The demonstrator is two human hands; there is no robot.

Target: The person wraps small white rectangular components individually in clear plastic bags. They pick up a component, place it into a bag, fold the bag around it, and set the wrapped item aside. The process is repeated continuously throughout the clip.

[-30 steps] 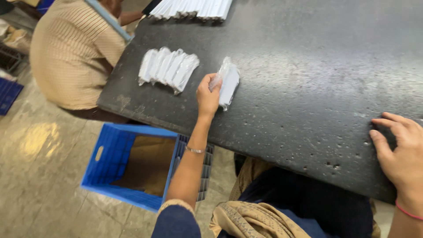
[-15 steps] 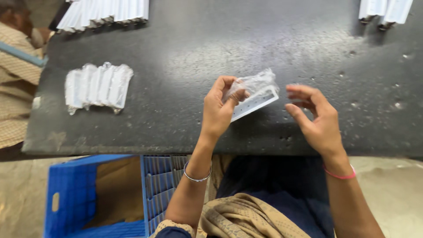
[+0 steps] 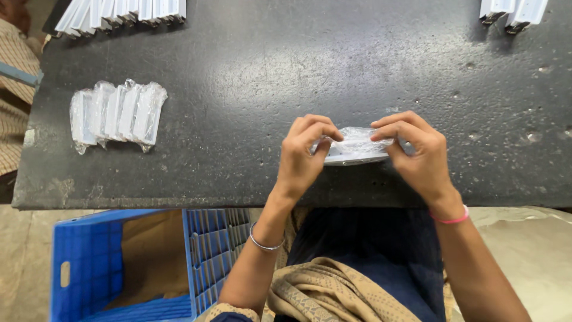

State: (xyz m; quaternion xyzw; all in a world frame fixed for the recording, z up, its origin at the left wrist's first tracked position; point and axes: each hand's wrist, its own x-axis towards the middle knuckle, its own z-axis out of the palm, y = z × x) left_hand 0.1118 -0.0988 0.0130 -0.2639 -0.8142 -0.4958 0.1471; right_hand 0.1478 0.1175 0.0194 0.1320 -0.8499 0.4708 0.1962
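Note:
A small white part in a clear plastic bag (image 3: 356,147) is held just above the near edge of the dark table (image 3: 310,65). My left hand (image 3: 304,156) pinches its left end and my right hand (image 3: 417,156) pinches its right end, fingers curled over the crinkled wrap. A silver bangle sits on my left wrist and a pink band on my right. At the table's left lies a row of several bagged white parts (image 3: 117,113), side by side.
A blue plastic crate (image 3: 128,268) stands on the floor below the table's left front edge. Rows of white parts (image 3: 122,11) line the far edge, with more white parts (image 3: 513,12) at the far right. Another person's striped sleeve (image 3: 15,95) shows at the left.
My left hand picked one bagged part from the table's left and brought it to the near middle. My right hand came over and took hold of its other end.

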